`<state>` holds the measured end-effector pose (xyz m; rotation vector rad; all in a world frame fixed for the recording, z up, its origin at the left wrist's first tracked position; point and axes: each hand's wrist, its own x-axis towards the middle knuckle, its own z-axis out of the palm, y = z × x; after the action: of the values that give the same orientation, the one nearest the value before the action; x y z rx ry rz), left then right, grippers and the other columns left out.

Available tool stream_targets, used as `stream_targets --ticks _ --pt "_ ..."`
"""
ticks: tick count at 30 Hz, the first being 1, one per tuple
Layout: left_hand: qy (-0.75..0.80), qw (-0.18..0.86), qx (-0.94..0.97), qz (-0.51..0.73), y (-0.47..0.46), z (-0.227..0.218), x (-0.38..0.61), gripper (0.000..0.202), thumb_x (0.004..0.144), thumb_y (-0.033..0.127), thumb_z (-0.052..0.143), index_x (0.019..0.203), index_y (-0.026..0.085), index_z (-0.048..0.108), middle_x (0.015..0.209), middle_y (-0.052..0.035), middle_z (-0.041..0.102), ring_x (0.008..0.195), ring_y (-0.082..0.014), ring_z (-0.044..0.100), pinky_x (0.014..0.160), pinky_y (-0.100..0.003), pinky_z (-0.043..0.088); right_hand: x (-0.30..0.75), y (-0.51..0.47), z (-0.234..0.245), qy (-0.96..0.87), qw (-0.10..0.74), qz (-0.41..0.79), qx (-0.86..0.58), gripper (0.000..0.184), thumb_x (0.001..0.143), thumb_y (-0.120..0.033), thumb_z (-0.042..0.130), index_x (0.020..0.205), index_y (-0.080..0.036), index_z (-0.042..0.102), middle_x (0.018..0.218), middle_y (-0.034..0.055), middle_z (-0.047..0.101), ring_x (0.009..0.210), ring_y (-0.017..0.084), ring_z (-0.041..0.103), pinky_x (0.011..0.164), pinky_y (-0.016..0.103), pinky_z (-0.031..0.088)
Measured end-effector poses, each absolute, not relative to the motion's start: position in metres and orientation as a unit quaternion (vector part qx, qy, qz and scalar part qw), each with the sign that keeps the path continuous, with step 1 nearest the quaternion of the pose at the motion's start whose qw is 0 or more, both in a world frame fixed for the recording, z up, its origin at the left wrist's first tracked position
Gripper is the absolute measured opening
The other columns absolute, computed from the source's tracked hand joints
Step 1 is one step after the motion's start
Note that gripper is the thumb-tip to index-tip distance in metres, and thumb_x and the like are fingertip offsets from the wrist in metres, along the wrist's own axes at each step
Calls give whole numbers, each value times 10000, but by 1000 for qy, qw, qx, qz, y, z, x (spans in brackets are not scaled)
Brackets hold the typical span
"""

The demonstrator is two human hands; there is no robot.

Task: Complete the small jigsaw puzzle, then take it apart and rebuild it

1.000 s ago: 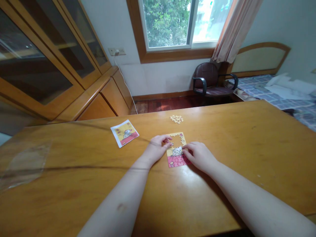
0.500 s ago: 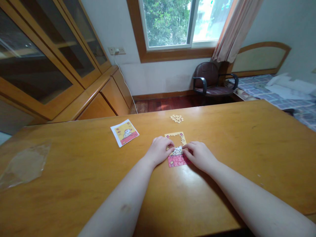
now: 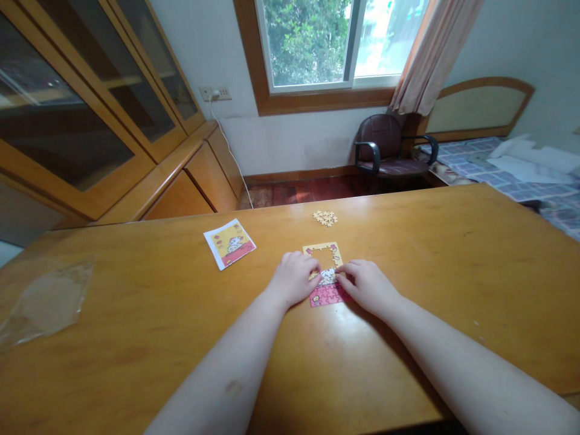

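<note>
Daylight from a white-framed sliding window (image 3: 308, 42) fell toward a broad, glossy yellow-brown wooden table (image 3: 158, 338), where a small rectangular jigsaw puzzle (image 3: 329, 295), yellow above and pink below, lay flat between the hands. Its frame and lower rows were filled, while a gap in the upper middle showed bare wood.

The left hand (image 3: 298, 278) curled over the puzzle's left side, and the right hand (image 3: 367, 285) rested at its right edge, thumb and forefinger drawn close by the white figure. Whether either hand pinched a piece could not be told.

Good work here probably called for one hand steadying the frame, each tab lined up over its socket, and light, straight-down pressure so neighbouring pieces did not spring up. The square white-bordered printed picture card (image 3: 231, 243) to the left seemed a handy guide for matching.

Fingers covered much of the puzzle's sides, and its smallest seams blurred. Beyond it, the loose heap of pale yellow puzzle pieces (image 3: 325, 218) was too small to tell printed faces from backs. Both forearms were cut off at the bottom edge.
</note>
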<state>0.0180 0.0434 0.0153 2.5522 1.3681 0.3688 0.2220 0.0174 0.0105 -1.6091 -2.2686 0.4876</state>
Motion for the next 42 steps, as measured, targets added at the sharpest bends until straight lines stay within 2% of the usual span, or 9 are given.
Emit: stream_targets --ticks 8,16,26,31,35,42 --pt "404 104 901 118 43 17 13 198 862 325 543 827 244 721 763 -21 671 799 -185 579 760 -335 375 222 18 11 -793 164 170 -562 228 895 -298 514 889 -208 724 878 39 717 817 178 631 795 290 427" --pt "402 106 900 130 44 12 13 168 853 302 547 862 260 710 792 3 688 793 -176 584 753 -325 378 222 18 10 -795 163 171 -559 226 890 -292 514 896 -208 724 884 40 720 819 181 632 799 296 431" --pt "417 121 891 133 45 10 13 158 838 290 555 890 261 701 816 -9 676 802 -177 588 752 -311 392 223 18 9 -797 156 167 -559 234 898 -299 504 902 -215 722 887 41 716 823 174 631 799 292 430" --pt "400 120 898 136 45 12 13 167 853 289 541 879 255 703 794 -11 670 793 -173 585 749 -309 385 222 17 10 -803 147 162 -554 216 869 -342 566 964 -218 715 843 38 697 800 182 617 777 297 424" --pt "388 116 906 126 44 15 14 179 864 299 533 841 248 703 760 -9 664 785 -173 590 731 -313 377 221 16 10 -800 143 156 -562 285 834 -389 614 1046 -214 692 890 51 686 848 200 609 794 309 417" --pt "393 118 903 126 45 13 13 178 865 301 537 892 256 708 823 -4 693 813 -178 604 741 -317 385 222 16 10 -801 113 150 -568 350 842 -438 601 1126 -243 666 888 53 672 889 226 598 809 340 394"
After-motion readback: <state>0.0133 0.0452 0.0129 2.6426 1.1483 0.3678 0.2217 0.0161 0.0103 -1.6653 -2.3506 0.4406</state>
